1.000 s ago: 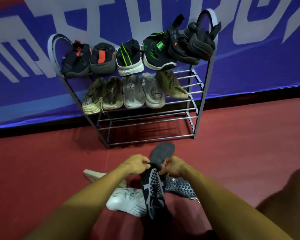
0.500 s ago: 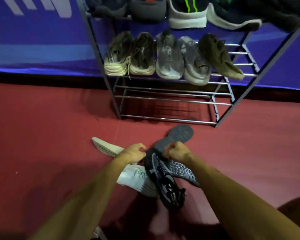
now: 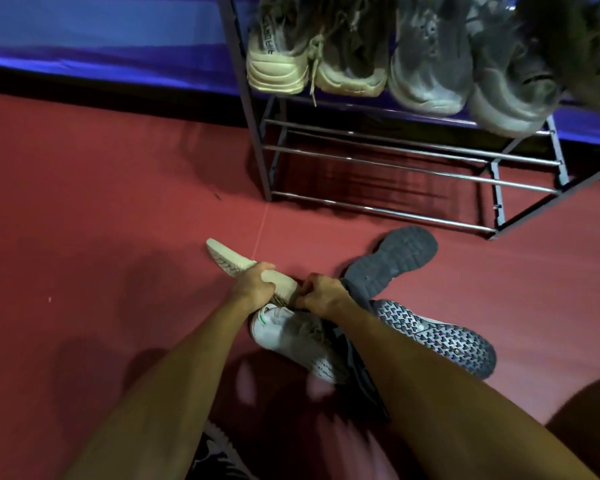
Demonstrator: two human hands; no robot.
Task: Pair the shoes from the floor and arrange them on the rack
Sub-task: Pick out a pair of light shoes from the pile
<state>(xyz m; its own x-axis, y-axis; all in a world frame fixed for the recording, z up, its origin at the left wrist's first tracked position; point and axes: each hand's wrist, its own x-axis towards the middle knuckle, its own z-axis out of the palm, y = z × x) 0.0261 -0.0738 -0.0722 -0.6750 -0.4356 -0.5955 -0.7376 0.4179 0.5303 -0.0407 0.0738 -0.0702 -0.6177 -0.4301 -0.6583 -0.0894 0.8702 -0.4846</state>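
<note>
Hidden: our right forearm covers most of a black shoe. We cannot say what the black-and-white shape at the bottom edge is.
Cut off: the rack in the upper right runs out of frame. Only one loaded shelf shows, and its shoes are blurred.
Count on rack: we see five shoes on that shelf. There are two beige shoes, two grey shoes and one olive shoe.
Count on floor: we see five shoes clustered at centre frame on the red floor, just in front of the rack.
Floor shoes: a cream shoe lies on its side. A white shoe with a green mark sits below it. A dark grey shoe lies sole up. Right of centre a patterned-sole shoe shows blue-grey arrow tread.
Left hand: the fingers wrap over the middle of the cream shoe.
Right hand: the fingers curl tight at the collar of the dark grey shoe. We think it grips there, though the knuckles hide the hold.
Backdrop: a blue banner fills the upper left.
</note>
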